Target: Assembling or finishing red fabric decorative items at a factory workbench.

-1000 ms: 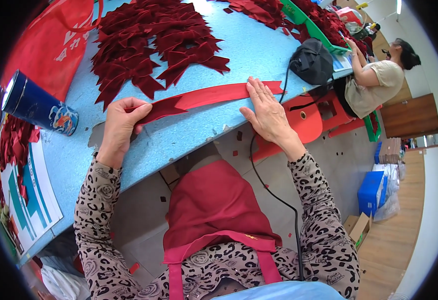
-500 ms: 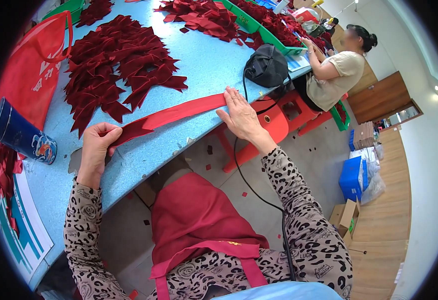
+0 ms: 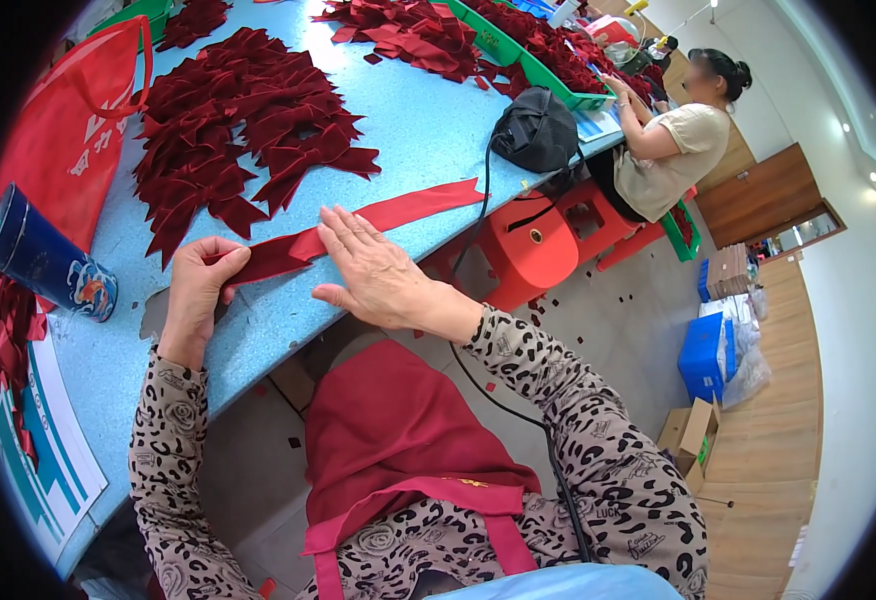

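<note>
A long red ribbon (image 3: 418,204) lies along the near edge of the blue speckled table (image 3: 428,130), its far right end cut into a notch. Thumb and fingers of my left hand (image 3: 201,290) pinch its left end, where a darker, velvety side shows. My right hand (image 3: 378,272) lies flat on the ribbon near its middle, fingers stretched out and holding nothing. Beyond the ribbon, a large heap of dark red velvet bows (image 3: 248,130) covers part of the tabletop.
Left stand a dark blue tumbler (image 3: 53,255) and a red bag (image 3: 68,150). A black pouch (image 3: 535,130) sits near the table edge, its cord hanging down. Farther off are a green tray (image 3: 518,60) of bows and a seated person (image 3: 673,140). Red stools (image 3: 528,255) stand beside the table.
My right hand has slid left along the ribbon from its right end to near its middle, leaving that end bare. My left hand keeps its pinch almost in place.
</note>
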Tool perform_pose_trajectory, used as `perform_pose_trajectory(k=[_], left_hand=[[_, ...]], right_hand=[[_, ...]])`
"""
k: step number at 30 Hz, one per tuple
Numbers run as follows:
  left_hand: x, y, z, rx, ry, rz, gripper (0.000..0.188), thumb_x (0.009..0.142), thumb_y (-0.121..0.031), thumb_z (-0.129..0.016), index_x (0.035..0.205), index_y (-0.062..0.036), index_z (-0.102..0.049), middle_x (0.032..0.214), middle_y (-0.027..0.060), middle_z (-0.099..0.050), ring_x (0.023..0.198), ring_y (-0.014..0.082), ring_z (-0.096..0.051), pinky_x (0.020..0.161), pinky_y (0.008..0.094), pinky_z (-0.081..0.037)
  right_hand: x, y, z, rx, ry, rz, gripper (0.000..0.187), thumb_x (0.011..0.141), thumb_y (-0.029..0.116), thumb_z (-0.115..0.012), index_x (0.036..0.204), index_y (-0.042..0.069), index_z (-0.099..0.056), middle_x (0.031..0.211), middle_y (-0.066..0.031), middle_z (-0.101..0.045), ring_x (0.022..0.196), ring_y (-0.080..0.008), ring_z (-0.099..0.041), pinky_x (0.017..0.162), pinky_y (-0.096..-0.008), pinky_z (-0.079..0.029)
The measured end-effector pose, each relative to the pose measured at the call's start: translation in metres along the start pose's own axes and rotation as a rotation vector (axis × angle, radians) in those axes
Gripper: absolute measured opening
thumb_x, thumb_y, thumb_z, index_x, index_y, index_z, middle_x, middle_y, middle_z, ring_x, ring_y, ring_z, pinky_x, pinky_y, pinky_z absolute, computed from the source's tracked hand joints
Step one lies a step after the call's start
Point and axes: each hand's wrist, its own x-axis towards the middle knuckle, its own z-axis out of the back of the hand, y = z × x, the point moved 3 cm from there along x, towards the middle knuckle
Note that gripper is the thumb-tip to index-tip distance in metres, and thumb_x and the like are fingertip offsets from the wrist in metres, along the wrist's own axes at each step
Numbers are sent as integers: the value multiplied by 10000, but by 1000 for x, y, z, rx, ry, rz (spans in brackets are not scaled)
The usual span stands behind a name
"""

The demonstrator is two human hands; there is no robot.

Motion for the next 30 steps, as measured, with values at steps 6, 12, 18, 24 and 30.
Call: perform_pose_trajectory(k=[6,12,18,24,30], left_hand=[[7,7,-1,-6,-16,16,99,803,-116,-665,757,-40,-623,648,-23,-574,465,12,-427,400,154,-307],[13,15,-3,-18,-13,6,94,804,-106,-664,761,-35,-621,652,-18,-576,469,15,-431,402,156,-307],[9,18,9,-25,-7,1,94,807,-103,-661,761,-32,-621,658,-14,-577,472,17,-432,401,157,-307],[-3,18,18,-24,17,-10,106,804,-115,-668,763,-30,-620,654,-19,-567,469,21,-430,400,158,-309],[-12,16,21,-18,21,4,117,800,-128,-673,767,-29,-621,653,-19,-563,466,25,-427,400,159,-313]], right_hand=[[-16,-35,-6,6,54,-67,689,914,415,-453,1330,-111,-292,1436,-249,-240,1356,-363,-200,1117,-409,-175],[-49,-90,2,-144,49,-204,658,937,409,-406,1342,-96,-290,1441,-237,-242,1361,-340,-202,1117,-391,-178],[-62,-111,6,-218,63,-333,648,948,407,-383,1350,-91,-282,1442,-231,-248,1364,-323,-204,1117,-376,-180],[-67,-105,7,-215,54,-418,642,943,399,-400,1350,-85,-289,1440,-228,-256,1359,-333,-214,1110,-384,-195],[-44,-47,7,-298,-112,-326,655,925,390,-442,1337,-99,-299,1431,-244,-263,1352,-356,-220,1107,-406,-200]])
